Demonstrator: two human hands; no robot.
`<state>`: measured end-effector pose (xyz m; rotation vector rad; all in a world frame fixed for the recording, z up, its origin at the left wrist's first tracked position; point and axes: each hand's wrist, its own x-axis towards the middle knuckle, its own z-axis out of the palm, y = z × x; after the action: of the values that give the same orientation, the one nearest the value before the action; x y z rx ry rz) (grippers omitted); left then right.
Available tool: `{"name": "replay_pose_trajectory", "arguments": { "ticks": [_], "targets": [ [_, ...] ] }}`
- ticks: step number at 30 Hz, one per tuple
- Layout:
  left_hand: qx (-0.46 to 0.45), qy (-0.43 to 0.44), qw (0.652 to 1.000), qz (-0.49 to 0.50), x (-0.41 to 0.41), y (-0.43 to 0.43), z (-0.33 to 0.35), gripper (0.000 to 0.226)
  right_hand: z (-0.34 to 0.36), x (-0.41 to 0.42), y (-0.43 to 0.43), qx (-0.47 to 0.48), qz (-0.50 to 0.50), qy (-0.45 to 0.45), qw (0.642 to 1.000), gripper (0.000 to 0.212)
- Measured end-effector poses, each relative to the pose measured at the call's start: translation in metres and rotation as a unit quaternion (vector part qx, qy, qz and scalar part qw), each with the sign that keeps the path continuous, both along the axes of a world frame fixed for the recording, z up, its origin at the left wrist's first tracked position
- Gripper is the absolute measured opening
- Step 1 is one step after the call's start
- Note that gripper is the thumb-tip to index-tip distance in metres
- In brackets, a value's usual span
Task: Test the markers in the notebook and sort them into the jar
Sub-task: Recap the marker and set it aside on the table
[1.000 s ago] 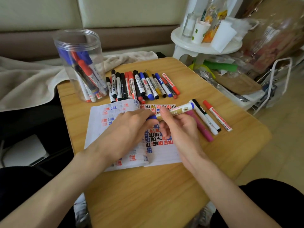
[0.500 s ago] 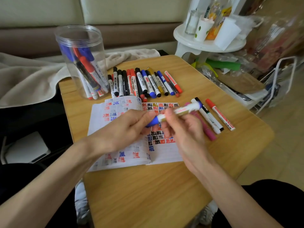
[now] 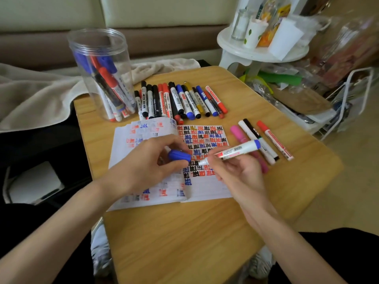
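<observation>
Now uncapped, a blue whiteboard marker (image 3: 235, 150) lies across the person's right hand (image 3: 235, 171), pinched between thumb and curled fingers above the right page of an open notebook (image 3: 205, 187). Its pale nib points toward 9 o'clock and its blue tail toward 2 o'clock. Whether the nib touches the paper cannot be told.

The left hand (image 3: 147, 160) hangs over the left page, thumb and curled fingers gripping the blue cap (image 3: 179, 156) just beside the nib, cap and marker apart. Both pages carry rows of red, blue and black test marks.

The notebook sits at the centre of a wooden desk (image 3: 184, 232). At 12 o'clock from it, a row of markers (image 3: 180, 99) lies side by side with black, red, blue and yellow caps, the nearest ends touching the notebook's top edge. At 10 o'clock stands a clear plastic jar (image 3: 100, 48), upright and open, with blue, red and black markers leaning inside. At 3 o'clock, just beside the right page, three more lie parallel: a pink marker (image 3: 238, 132), a black-and-white marker (image 3: 251, 128) and a red marker (image 3: 274, 140).

Off the desk at 11 o'clock lies a beige blanket (image 3: 30, 95); at 1 o'clock stands a white stool (image 3: 262, 52) holding cups and bottles.
</observation>
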<state>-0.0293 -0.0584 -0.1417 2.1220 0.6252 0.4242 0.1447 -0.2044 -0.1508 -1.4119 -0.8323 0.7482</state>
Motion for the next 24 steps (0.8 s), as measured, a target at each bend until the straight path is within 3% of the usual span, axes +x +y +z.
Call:
{"name": "replay_pose_trajectory", "arguments": {
  "ticks": [8,24],
  "targets": [
    [-0.006,0.078,0.997,-0.002,-0.006,0.007,-0.007,0.011,-0.017,-0.008,-0.001,0.000,-0.035,-0.071,0.997,0.003],
    [0.003,0.077,0.997,-0.005,-0.010,0.006,-0.008,0.012,-0.018,-0.009,-0.001,-0.008,-0.023,-0.125,0.992,0.016]
  ]
}}
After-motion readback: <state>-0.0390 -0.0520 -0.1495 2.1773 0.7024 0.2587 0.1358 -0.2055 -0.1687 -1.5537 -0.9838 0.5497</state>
